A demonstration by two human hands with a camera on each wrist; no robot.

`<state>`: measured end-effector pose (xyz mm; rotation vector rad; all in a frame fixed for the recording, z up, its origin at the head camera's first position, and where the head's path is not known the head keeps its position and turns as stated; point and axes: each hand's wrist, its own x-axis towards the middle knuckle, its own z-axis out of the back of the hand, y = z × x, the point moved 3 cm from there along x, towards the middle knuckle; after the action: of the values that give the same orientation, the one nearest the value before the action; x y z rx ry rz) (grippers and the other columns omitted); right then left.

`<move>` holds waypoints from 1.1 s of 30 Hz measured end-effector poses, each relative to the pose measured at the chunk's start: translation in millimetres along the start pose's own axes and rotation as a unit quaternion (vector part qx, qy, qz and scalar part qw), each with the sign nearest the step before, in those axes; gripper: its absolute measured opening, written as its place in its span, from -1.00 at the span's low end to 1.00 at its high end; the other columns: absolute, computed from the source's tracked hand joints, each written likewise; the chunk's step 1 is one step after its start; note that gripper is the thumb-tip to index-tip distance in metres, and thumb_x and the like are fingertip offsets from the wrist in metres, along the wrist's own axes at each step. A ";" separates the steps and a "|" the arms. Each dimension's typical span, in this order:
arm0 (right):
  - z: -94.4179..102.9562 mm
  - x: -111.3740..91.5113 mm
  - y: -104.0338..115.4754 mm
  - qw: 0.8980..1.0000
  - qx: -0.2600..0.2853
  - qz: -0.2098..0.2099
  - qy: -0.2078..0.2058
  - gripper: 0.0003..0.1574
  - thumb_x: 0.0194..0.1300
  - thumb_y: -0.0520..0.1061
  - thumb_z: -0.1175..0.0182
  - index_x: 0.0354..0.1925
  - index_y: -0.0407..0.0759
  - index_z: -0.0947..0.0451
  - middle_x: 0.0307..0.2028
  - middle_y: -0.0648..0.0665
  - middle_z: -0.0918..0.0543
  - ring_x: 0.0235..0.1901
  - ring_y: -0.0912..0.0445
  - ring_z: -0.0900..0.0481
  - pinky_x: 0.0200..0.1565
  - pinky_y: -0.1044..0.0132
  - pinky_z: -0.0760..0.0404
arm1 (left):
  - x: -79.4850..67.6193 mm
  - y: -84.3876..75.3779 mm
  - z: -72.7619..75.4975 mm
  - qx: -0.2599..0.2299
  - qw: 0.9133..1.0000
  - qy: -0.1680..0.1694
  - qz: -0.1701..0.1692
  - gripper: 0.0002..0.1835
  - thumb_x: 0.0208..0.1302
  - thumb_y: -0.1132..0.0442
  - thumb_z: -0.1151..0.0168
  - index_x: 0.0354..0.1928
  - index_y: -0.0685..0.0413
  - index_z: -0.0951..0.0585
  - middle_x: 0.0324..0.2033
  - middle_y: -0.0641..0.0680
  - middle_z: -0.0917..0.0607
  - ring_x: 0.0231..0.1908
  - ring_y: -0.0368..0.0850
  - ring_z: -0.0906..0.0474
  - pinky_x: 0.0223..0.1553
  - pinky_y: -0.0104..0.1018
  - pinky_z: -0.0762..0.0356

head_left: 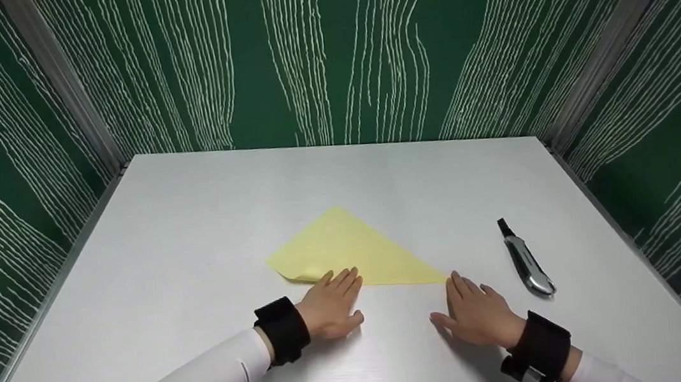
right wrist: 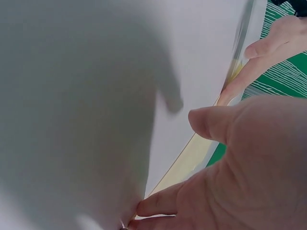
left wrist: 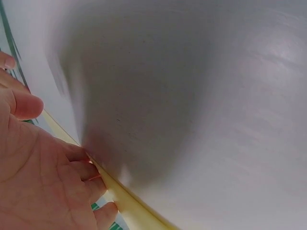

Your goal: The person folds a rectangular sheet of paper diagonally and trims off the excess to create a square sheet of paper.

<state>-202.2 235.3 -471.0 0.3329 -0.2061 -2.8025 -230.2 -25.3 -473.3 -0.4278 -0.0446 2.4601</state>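
Note:
A sheet of yellow paper (head_left: 347, 248), folded over into a roughly triangular shape, lies on the white table. Its left part bulges up a little along the near edge. The left hand (head_left: 331, 304) presses that near edge with its fingers extended, as the left wrist view also shows with the paper's edge (left wrist: 129, 201) under the fingertips. At the paper's right corner the right hand (head_left: 479, 310) rests its straight fingertips, thumb held apart. In the right wrist view the paper (right wrist: 182, 165) runs from those fingertips toward the other hand.
To the right of the right hand lies a utility knife (head_left: 528, 262) with a silver and black body. The white table (head_left: 200, 200) is bordered by green panels (head_left: 249, 60) with pale wavy lines and by grey metal posts (head_left: 69, 87).

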 end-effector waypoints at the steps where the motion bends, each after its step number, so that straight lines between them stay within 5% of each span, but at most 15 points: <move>1: -0.1 -0.3 -0.8 1.000 -0.001 -0.001 0.000 0.01 0.52 0.21 -0.04 0.39 -0.70 -0.18 0.45 -0.65 -0.23 0.43 -0.45 -0.30 0.33 -0.44 -0.33 | 0.0 0.2 0.0 0.000 1.000 -0.001 0.000 -0.25 0.53 -0.07 0.21 0.63 0.13 -0.07 0.65 0.12 -0.04 0.66 -0.03 0.04 0.67 -0.08 0.08; 22: 2.3 -0.7 -7.4 0.999 0.008 -0.034 0.039 0.06 0.55 0.23 -0.02 0.42 -0.73 -0.10 0.48 -0.65 -0.14 0.47 -0.44 -0.23 0.12 -0.36 -0.57 | 1.1 1.1 -0.8 0.002 1.000 0.008 -0.002 -0.24 0.54 -0.09 0.22 0.64 0.12 -0.04 0.66 0.10 -0.01 0.67 -0.04 0.08 0.68 -0.08 0.12; 28: 11.0 3.3 -16.4 0.996 0.043 -0.026 0.080 -0.04 0.58 0.10 0.03 0.43 -0.74 -0.04 0.49 -0.69 -0.05 0.48 -0.50 -0.16 0.25 -0.42 -0.44 | 1.0 0.7 -0.6 0.004 1.000 0.003 -0.004 -0.23 0.52 -0.09 0.20 0.63 0.13 -0.05 0.66 0.12 -0.02 0.66 -0.03 0.06 0.67 -0.09 0.10; 33: 18.4 7.7 -17.0 0.997 0.060 0.013 0.056 -0.18 0.57 -0.04 0.09 0.43 -0.71 -0.07 0.46 -0.72 -0.09 0.47 -0.53 -0.16 0.38 -0.45 -0.26 | 1.2 1.2 -2.0 0.004 1.000 -0.002 -0.006 -0.23 0.51 -0.08 0.18 0.63 0.15 -0.06 0.65 0.13 -0.03 0.66 -0.01 0.05 0.67 -0.07 0.09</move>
<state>-218.8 250.8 -457.8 0.5086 -0.3499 -2.7415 -231.2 -25.6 -475.7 -0.4165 -0.0382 2.4489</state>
